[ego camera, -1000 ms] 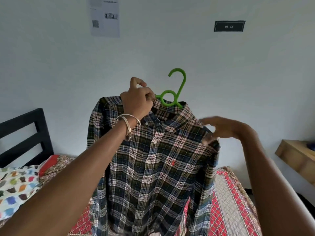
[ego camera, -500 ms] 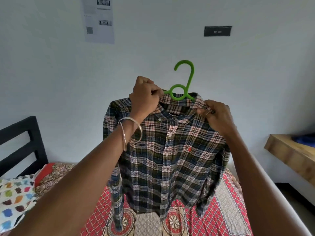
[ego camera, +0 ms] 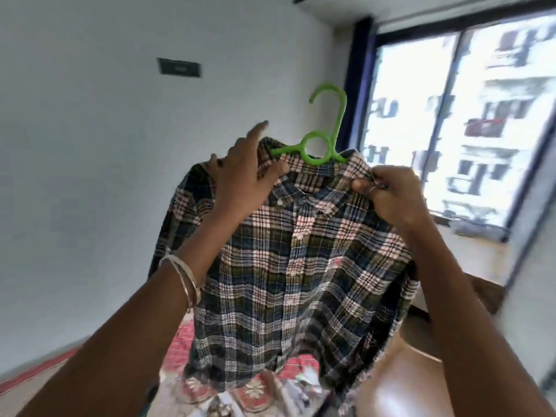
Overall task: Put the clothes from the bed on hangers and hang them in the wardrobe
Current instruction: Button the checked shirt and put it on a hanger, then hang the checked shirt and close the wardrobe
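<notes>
A plaid shirt (ego camera: 288,266) in green, navy and pink hangs on a bright green plastic hanger (ego camera: 325,136), held up in front of me. My left hand (ego camera: 243,179) grips the shirt's left shoulder and collar beside the hanger, with the index finger sticking up. My right hand (ego camera: 391,197) pinches the right side of the collar. The hanger's hook stands free above the collar. The shirt's hem dangles over the bed (ego camera: 180,350) with its red patterned cover.
A plain white wall (ego camera: 90,145) fills the left, with a small dark plate (ego camera: 179,67) on it. A large window (ego camera: 451,121) with a dark frame is at the right. Below it lies a wooden surface (ego camera: 487,290). No wardrobe is in view.
My view has swung to the right, from the wall to the window. Both hands stay on the shirt's collar; my left index finger has lifted. The picture is blurred by the turn.
</notes>
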